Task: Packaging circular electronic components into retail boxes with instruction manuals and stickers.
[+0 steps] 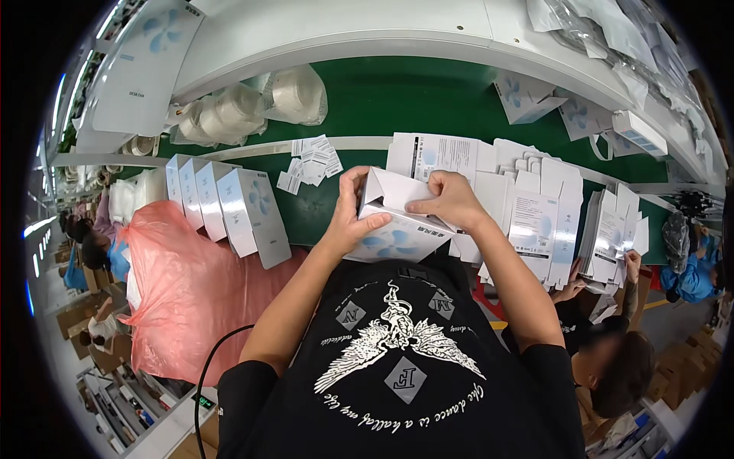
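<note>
Between my two hands is a white carton (405,235) with a blue fan picture on its side, its end flaps partly folded. My left hand (353,216) grips the carton's left side, thumb on the near edge and fingers behind. At the right, my right hand (451,201) presses thumb and fingers on a flap at the top. Just beyond the carton, small white printed slips (312,164) lie scattered on the green table. Close to my right hand lies a stack of flattened white cartons (531,222). What is inside the held carton cannot be seen.
Several assembled cartons (252,200) stand in a row at the left, beside a large pink plastic bag (195,291). Wrapped white rolls (294,93) sit under the white shelf (367,34). At the right, a co-worker (612,359) handles more flat cartons (612,237).
</note>
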{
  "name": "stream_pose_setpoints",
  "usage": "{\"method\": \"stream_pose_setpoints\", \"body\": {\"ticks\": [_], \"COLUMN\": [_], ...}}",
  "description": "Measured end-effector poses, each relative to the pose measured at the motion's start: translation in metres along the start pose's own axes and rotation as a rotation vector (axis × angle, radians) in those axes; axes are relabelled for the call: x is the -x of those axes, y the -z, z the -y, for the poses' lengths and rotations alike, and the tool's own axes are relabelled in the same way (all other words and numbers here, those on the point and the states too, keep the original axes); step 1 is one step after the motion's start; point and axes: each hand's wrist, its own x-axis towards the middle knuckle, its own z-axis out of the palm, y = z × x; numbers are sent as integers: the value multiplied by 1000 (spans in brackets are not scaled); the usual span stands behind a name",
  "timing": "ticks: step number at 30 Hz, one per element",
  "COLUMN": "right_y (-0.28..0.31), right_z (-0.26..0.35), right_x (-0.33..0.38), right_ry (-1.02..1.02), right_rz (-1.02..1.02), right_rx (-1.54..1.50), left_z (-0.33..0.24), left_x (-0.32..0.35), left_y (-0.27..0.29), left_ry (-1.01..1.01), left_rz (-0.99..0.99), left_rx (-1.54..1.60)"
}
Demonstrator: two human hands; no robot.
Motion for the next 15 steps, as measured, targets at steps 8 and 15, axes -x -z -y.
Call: {"method": "stream_pose_setpoints", "body": {"ticks": [8, 15], "right_y": [-2, 1], "right_z": [-38, -144], "right_x": [-23, -36], "right_ry": [238, -64], "right_rz": [69, -609], "right_rx": [-848, -446], "left_z": [12, -114], "left_x": [45, 30], "left_y": [22, 119], "left_ry": [97, -212], "left_rz": [68, -577], "left_rx": [-402, -508]}}
